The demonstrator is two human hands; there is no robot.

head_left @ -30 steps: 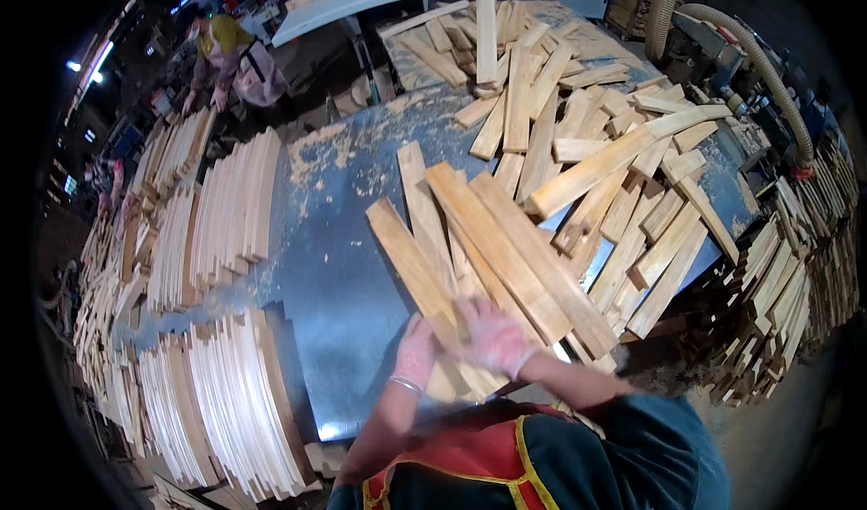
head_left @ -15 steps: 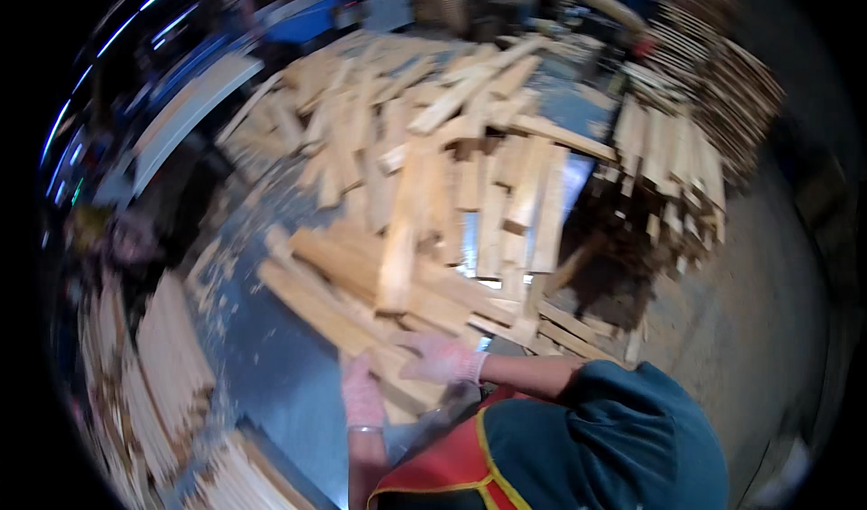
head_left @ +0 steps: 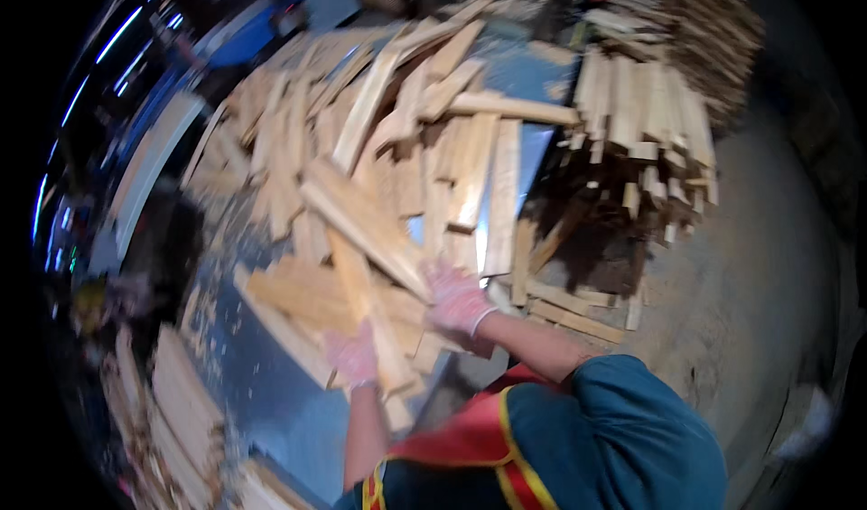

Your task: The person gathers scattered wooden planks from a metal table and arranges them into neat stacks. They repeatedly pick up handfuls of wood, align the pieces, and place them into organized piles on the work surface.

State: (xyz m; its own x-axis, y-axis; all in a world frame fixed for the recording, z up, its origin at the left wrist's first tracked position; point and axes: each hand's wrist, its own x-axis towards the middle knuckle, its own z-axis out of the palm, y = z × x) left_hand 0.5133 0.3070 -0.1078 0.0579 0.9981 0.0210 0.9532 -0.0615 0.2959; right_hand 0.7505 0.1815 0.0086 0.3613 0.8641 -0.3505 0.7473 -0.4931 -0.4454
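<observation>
Both gloved hands, left hand (head_left: 354, 356) and right hand (head_left: 456, 298), clasp wooden slats (head_left: 366, 225) at the near table edge (head_left: 271, 402) (picture blurred); loosely stacked slats could slide off toward the floor (head_left: 722, 275).

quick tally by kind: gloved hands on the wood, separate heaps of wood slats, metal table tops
gloved hands: 2, left hand and right hand, both on the wood slats
slat heaps: 3, table heap, right stack, lower-left stacks
metal table: 1
total: 6
</observation>
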